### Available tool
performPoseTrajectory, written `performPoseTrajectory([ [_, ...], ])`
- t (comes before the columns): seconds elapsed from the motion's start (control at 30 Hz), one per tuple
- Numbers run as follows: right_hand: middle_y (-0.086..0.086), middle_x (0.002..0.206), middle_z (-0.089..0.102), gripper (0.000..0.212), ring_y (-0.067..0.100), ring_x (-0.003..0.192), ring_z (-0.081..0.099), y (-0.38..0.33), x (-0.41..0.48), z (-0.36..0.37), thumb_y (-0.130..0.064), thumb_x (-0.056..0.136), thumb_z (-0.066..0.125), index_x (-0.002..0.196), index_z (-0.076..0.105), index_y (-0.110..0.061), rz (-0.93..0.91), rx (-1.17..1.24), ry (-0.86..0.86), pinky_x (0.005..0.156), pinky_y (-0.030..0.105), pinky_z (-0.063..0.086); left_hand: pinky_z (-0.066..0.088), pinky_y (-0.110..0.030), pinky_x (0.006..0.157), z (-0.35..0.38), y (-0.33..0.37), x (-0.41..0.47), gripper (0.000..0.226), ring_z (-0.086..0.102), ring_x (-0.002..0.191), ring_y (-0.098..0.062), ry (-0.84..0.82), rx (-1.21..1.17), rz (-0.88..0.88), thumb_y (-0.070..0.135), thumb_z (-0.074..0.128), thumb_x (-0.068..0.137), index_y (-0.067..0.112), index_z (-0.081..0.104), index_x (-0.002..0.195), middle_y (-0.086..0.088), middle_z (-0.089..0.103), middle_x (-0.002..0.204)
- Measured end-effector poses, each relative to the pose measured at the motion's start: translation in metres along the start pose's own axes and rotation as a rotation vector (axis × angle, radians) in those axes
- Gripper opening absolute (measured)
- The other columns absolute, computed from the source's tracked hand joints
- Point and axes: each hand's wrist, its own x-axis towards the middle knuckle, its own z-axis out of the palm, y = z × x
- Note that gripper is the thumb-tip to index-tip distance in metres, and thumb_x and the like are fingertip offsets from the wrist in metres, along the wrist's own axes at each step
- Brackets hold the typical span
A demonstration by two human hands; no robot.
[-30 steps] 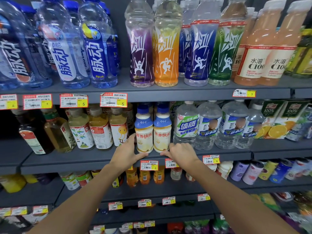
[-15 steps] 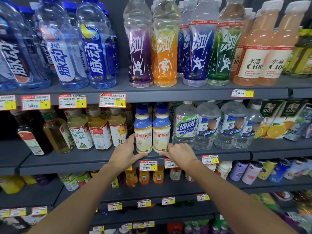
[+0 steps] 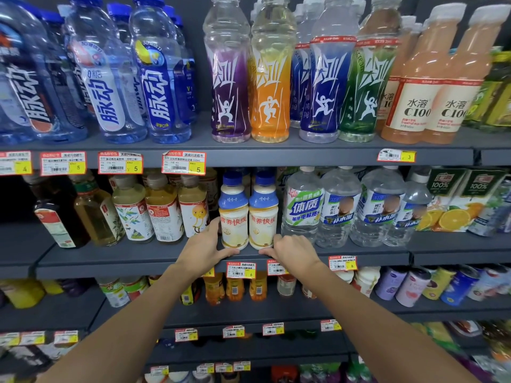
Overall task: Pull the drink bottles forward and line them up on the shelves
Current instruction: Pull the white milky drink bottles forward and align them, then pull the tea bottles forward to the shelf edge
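Two white milk-drink bottles with blue caps stand side by side at the front edge of the grey middle shelf (image 3: 110,258). My left hand (image 3: 204,248) cups the left bottle (image 3: 233,217) at its base, with the fingers along its left side and the thumb lying across the front. My right hand (image 3: 294,248) presses against the lower right side of the right bottle (image 3: 263,217), fingers curled and thumb at the foot of the bottle. The two bottles touch each other.
Tea bottles (image 3: 163,214) stand left of the pair and clear electrolyte water bottles (image 3: 302,205) stand right of it. The upper shelf (image 3: 276,156) carries tall sports-drink bottles (image 3: 269,78). Price tags (image 3: 240,269) hang on the shelf edges. Small bottles and cans fill the lower shelves.
Both hands and the two milk-drink bottles stay where they were; only the view has shifted slightly.
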Motion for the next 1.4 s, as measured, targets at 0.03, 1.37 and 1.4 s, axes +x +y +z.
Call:
performPoseTrajectory([
  [0.03, 0.007, 0.084, 0.064, 0.037, 0.029, 0.076, 0.069, 0.000, 0.001, -0.001, -0.052, 0.101, 0.052, 0.121, 0.063, -0.023, 0.014, 0.019, -0.009, 0.054, 0.037, 0.046, 0.051, -0.034, 0.093, 0.000, 0.001, 0.000, 0.099, 0.061, 0.114, -0.017, 0.002, 0.009, -0.005, 0.066, 0.072, 0.077, 0.027, 0.021, 0.153, 0.001, 0.058, 0.139],
  [1.37, 0.005, 0.108, 0.071, 0.076, 0.027, 0.101, 0.068, -0.191, 0.085, -0.059, -0.064, 0.095, 0.045, 0.147, 0.036, -0.009, 0.619, 0.651, 0.095, 0.078, 0.038, 0.052, 0.036, -0.033, 0.057, -0.036, -0.064, -0.035, 0.073, 0.070, 0.079, -0.029, 0.435, 0.058, -0.559, 0.074, 0.052, 0.086, 0.015, 0.050, 0.128, -0.004, 0.071, 0.097],
  [1.4, 0.005, 0.107, 0.071, 0.077, 0.026, 0.100, 0.068, -0.192, 0.085, -0.058, -0.065, 0.096, 0.043, 0.148, 0.034, -0.009, 0.605, 0.641, 0.099, 0.078, 0.038, 0.051, 0.035, -0.033, 0.057, -0.035, -0.063, -0.034, 0.072, 0.070, 0.079, -0.029, 0.441, 0.051, -0.567, 0.074, 0.052, 0.085, 0.015, 0.050, 0.126, -0.004, 0.071, 0.099],
])
